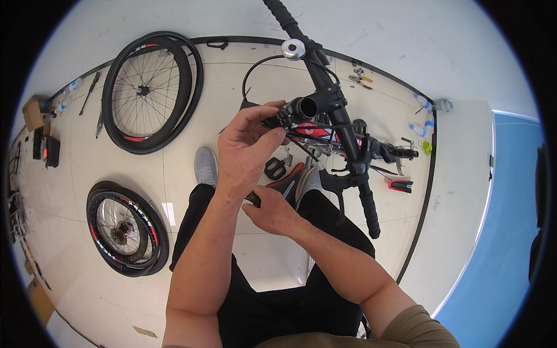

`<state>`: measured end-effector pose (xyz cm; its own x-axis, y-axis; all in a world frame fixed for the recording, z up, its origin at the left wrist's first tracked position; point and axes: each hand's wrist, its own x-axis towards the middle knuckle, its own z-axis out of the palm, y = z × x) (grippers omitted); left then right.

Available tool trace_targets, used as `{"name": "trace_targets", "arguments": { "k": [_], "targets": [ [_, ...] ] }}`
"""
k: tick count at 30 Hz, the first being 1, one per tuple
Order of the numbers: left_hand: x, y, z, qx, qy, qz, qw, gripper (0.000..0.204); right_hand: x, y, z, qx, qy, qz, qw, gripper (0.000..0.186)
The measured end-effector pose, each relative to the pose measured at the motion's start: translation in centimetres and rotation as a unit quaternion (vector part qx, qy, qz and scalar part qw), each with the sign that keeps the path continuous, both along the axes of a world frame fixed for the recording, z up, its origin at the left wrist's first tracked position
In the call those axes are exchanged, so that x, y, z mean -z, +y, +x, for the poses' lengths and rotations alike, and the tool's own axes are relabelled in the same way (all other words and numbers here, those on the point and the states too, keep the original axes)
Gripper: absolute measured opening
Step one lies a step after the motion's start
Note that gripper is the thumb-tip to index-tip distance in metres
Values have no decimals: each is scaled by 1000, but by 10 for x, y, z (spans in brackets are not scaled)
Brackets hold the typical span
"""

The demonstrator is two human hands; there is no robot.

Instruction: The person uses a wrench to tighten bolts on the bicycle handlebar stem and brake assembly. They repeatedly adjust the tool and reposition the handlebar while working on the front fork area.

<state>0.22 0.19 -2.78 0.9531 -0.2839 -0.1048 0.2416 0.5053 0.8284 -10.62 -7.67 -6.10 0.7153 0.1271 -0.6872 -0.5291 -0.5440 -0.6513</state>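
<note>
A black bicycle handlebar (342, 124) with its stem (304, 108) stands in front of me, a silver bell (293, 49) on the bar's far part. My left hand (250, 148) reaches up to the stem end and pinches a small black part there between thumb and fingers. Lower down, my right hand (271, 212) is closed on a dark tool handle (253, 200) that pokes out by my left wrist. Black cables (255, 65) loop around the stem. The tool's tip is hidden behind my left hand.
Two bicycle wheels lie on the pale floor at left, a large one (152, 91) far and a smaller one (127, 228) near. Pliers (360, 81) and bottles (419, 129) lie far right. A black border strip (426, 191) edges the floor, with blue floor (505, 232) beyond.
</note>
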Motion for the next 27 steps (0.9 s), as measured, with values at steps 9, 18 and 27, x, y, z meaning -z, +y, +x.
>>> {"name": "trace_targets", "arguments": {
  "k": [9, 18, 27],
  "targets": [
    [-3, -1, 0, 0, 7, 9, 1000, 31, -2, 0, 2, -5, 6, -1, 1000, 35],
    [0, 0, 1, 2, 7, -4, 1000, 30, 0, 0, 0, 4, 3, 7, 1000, 35],
    [-3, 0, 0, 1, 6, 9, 1000, 29, 0, 0, 0, 1, 0, 8, 1000, 34]
  ]
}}
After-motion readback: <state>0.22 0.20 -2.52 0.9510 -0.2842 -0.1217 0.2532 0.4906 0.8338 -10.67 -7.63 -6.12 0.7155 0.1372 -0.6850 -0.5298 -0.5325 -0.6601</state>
